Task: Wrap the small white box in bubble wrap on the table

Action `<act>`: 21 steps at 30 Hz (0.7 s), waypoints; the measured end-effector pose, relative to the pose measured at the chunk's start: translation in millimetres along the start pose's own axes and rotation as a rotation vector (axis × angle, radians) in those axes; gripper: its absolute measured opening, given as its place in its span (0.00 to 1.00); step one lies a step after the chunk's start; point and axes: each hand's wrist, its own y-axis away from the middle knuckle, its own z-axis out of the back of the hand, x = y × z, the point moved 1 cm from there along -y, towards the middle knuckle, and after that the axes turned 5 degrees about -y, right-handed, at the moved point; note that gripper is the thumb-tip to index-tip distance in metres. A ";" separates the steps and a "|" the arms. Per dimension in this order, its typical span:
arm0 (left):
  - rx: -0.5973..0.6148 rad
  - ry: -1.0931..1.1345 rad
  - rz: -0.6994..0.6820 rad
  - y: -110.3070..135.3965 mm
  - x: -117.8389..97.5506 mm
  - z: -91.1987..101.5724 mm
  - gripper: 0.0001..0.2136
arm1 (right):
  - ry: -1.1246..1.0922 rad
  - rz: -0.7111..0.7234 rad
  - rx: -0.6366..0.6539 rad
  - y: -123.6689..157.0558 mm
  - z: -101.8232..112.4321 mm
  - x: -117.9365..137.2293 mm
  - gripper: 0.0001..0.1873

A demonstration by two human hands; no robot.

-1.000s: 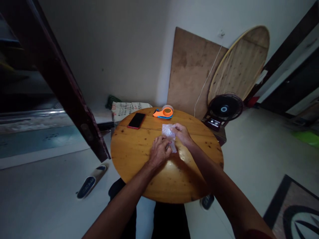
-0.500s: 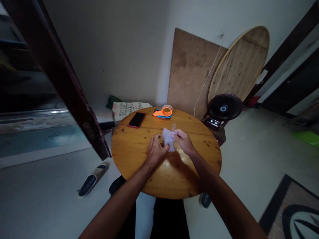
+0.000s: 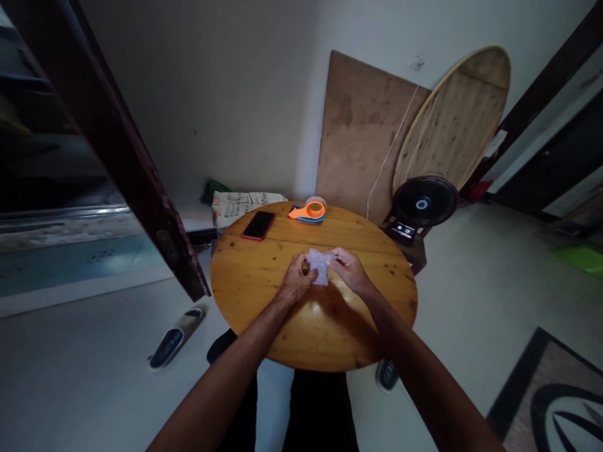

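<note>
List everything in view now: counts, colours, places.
Round table: 1, yellow-brown, centre
Translucent packet: 1, whitish lilac, table's middle
Phone: 1, black with red edge, table's far left
Tape dispenser: 1, orange and blue, table's far edge
Printed sack: 1, whitish, behind table's left
Bundle: 1, dark green, beside sack
Board: 1, brown, against wall
Round wooden panel: 1, tan, right of board
Cord: 1, white, across board
Fan: 1, black, right beyond table
Slippers: 2, blue and pale, floor, left and right
Patterned panel: 1, dark and pale, floor, lower right
Door edge: 1, dark brown, left
Green item: 1, bright, right edge
Left hand: 1, bare, packet's left
Right hand: 1, bare, packet's right
Legs: 2, dark-clad, bottom centre
</note>
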 end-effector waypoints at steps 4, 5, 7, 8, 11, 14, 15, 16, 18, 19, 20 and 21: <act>0.007 -0.027 -0.009 0.1 0.7 0.4 0.09 | 0.071 0.014 -0.007 9.0 -2.3 -2.9 0.08; 0.007 -0.040 -0.019 0.1 1.3 0.5 0.08 | 0.085 0.022 -0.007 11.4 -3.1 -4.7 0.07; 0.008 -0.065 -0.043 0.1 2.4 0.9 0.05 | 0.100 0.046 0.001 16.2 -4.7 -8.9 0.06; 0.010 -0.075 -0.053 0.1 2.8 1.2 0.04 | 0.101 0.057 0.002 18.5 -5.7 -10.8 0.06; 0.013 -0.093 -0.077 0.5 2.3 2.2 0.04 | 0.111 0.085 -0.005 25.2 -9.2 -13.6 0.08; 0.005 -0.093 -0.095 1.8 0.0 3.2 0.04 | 0.140 0.100 -0.027 30.8 -13.6 -11.2 0.08; 0.003 -0.089 -0.099 2.4 -0.6 3.4 0.05 | 0.157 0.102 -0.037 32.3 -15.3 -9.9 0.08; 0.001 -0.083 -0.104 3.0 -1.1 3.6 0.06 | 0.174 0.104 -0.047 33.5 -17.1 -8.7 0.08; 0.000 -0.066 -0.115 3.8 -1.1 3.8 0.10 | 0.204 0.119 -0.070 35.7 -20.6 -6.9 0.08; 0.002 -0.061 -0.123 3.8 -0.7 3.9 0.12 | 0.212 0.128 -0.080 36.7 -22.2 -6.3 0.08; 0.007 -0.061 -0.133 3.7 -0.3 4.1 0.13 | 0.217 0.133 -0.087 37.6 -23.4 -6.0 0.08; 0.013 -0.068 -0.146 3.5 0.0 4.4 0.12 | 0.219 0.132 -0.090 38.4 -24.4 -5.9 0.07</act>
